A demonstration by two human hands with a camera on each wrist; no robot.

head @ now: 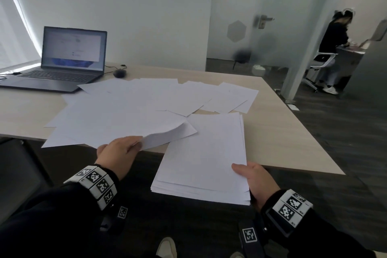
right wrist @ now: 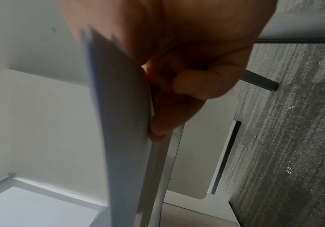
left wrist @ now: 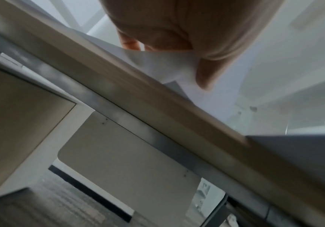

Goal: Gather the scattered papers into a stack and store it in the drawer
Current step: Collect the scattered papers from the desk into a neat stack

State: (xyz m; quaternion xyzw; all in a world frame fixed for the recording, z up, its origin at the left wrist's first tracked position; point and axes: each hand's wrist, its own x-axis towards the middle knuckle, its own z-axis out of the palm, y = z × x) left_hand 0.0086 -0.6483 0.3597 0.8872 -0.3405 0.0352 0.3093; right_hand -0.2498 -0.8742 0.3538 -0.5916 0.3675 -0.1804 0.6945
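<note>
Several white sheets (head: 134,107) lie scattered and overlapping across the light wooden table (head: 278,132). My left hand (head: 120,153) pinches the near corner of a sheet (head: 163,134) at the table's front edge, curling it upward; the left wrist view shows the thumb (left wrist: 206,73) on that paper (left wrist: 167,64). My right hand (head: 254,180) grips the near right corner of a gathered stack (head: 205,157), which juts out past the table's edge toward me. In the right wrist view the fingers (right wrist: 163,119) curl under the stack (right wrist: 119,107). No drawer shows in the head view.
An open laptop (head: 69,56) and a dark mouse (head: 119,73) sit at the table's far left. A dark chair (head: 18,174) stands at the near left. Behind a glass partition on the right, a person (head: 335,48) sits at another desk. Under the table hang pale panels (left wrist: 123,161).
</note>
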